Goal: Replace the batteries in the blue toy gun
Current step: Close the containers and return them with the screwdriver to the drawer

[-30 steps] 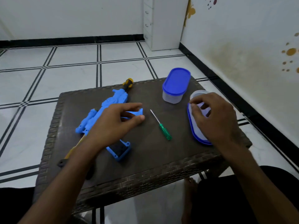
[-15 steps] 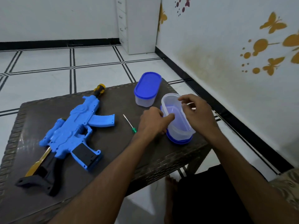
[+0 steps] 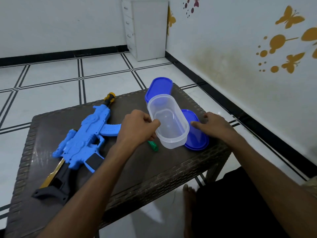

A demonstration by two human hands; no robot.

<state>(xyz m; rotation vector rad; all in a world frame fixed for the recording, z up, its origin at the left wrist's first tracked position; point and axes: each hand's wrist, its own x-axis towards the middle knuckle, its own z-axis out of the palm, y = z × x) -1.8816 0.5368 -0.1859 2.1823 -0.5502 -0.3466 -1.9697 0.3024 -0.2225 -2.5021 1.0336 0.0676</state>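
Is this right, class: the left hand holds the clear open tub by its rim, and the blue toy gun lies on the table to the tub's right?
Not quite. In the head view the left hand does grip the clear tub by its rim, but the blue toy gun lies on the table to the tub's left, not its right.

One toy gun [image 3: 85, 134], blue, at nine o'clock on the one table [image 3: 154, 177]. Two tubs: one clear and open [image 3: 169, 121], at centre; one closed [image 3: 158, 87] under its blue lid, at twelve o'clock. One loose blue lid [image 3: 197, 138], flat at three o'clock. One screwdriver, only its green handle [image 3: 153, 146] showing, at six o'clock of the open tub. Two hands: left [image 3: 137, 127], right [image 3: 216, 124]. One white drawer cabinet [image 3: 145, 28], far at twelve o'clock.
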